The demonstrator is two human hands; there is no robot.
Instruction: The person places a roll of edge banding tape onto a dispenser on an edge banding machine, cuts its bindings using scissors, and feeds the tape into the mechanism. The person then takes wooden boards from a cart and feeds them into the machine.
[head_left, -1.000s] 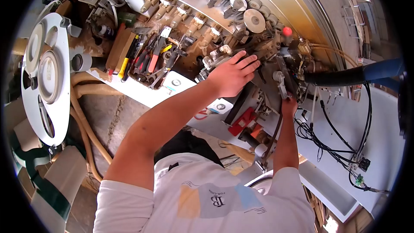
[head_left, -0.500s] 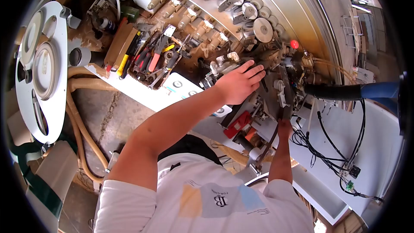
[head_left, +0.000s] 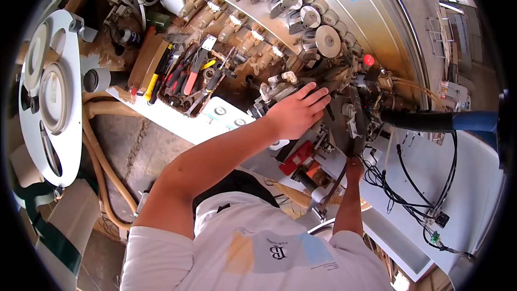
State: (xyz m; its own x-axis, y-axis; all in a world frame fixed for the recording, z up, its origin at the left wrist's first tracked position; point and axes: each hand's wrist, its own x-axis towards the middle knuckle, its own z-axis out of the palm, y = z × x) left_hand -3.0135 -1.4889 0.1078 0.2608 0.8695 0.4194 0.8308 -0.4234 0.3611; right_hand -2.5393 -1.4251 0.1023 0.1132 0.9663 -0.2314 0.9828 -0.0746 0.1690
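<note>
My left hand [head_left: 299, 110] lies over the metal machine head, palm down, its fingers stretched out toward the dark metal parts. Just beyond its wrist sits a metal fitting with a pale elbow connector [head_left: 289, 77]. Lower and to the right, my right hand [head_left: 354, 168] is at the bottom end of a long dark strip [head_left: 356, 143]; its fingers are hidden, so what it grips does not show. Between the two hands are a small metal bracket [head_left: 350, 121], a red part [head_left: 296, 157] and an orange part [head_left: 316, 171].
Hand tools, among them screwdrivers [head_left: 191, 80] and wrenches, fill a tray on the left. A row of rollers [head_left: 327, 41] runs along the top. A red knob [head_left: 368, 60], a black corrugated hose [head_left: 417, 119] and tangled black cables [head_left: 401, 196] are at the right.
The view has shifted slightly. My left hand stays over the machine head, and my right hand sits slightly lower in the picture at the strip's end.
</note>
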